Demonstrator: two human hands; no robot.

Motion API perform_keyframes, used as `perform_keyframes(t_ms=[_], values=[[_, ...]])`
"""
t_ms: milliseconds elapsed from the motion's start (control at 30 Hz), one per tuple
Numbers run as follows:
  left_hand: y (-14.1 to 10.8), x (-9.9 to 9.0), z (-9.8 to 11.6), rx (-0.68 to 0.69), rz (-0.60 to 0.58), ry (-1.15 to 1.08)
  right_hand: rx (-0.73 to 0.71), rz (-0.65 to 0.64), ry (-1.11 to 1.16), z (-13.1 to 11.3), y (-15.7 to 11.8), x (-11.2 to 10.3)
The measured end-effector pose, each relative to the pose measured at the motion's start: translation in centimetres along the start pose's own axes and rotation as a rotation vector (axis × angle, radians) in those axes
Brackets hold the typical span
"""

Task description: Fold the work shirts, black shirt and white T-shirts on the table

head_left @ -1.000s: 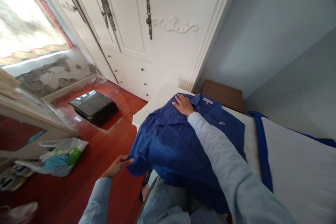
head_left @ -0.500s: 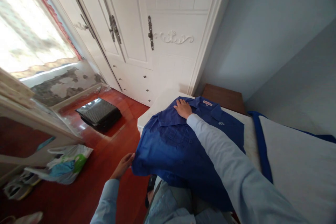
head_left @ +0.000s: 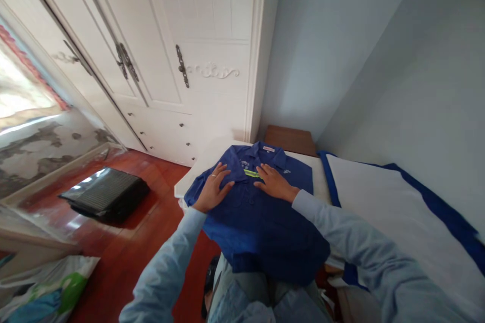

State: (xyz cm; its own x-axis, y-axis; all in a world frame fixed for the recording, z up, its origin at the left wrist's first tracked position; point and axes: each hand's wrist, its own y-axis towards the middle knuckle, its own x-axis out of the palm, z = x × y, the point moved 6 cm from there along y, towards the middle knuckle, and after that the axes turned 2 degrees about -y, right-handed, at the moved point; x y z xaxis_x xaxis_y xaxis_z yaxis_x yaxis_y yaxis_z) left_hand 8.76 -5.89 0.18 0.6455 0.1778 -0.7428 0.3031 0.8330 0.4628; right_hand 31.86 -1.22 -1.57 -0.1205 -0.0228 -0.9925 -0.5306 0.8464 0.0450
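Left of shirt (head_left: 263,227), bag (head_left: 75,287) holds blue item (head_left: 40,308)

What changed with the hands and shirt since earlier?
The left hand let go of the edge of the shirt and moved inward over it; the right hand shifted from beside the collar to below it. A yellow-green strip now shows between them. Unchanged: shirt on white table.

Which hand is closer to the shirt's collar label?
The right hand, just below the label in the picture; the left hand is farther left, over the blue shirt.
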Motion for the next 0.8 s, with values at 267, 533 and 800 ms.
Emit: perform_keyframes(t_ms=[267, 533, 800], values=[[6.6, 10.5, -0.2, 0.085, -0.48, 0.348, 0.145, -0.205, 0.021, 5.0, -7.6, 2.6], [7.2, 11.8, 1.5, -0.017, -0.406, 0.43, -0.002, -0.219, 0.115, 10.7, -6.6, 2.9], [7.7, 12.6, 2.4, -0.108, -0.365, 0.463, 0.04, -0.193, 0.194, 12.9, -3.7, 1.4]])
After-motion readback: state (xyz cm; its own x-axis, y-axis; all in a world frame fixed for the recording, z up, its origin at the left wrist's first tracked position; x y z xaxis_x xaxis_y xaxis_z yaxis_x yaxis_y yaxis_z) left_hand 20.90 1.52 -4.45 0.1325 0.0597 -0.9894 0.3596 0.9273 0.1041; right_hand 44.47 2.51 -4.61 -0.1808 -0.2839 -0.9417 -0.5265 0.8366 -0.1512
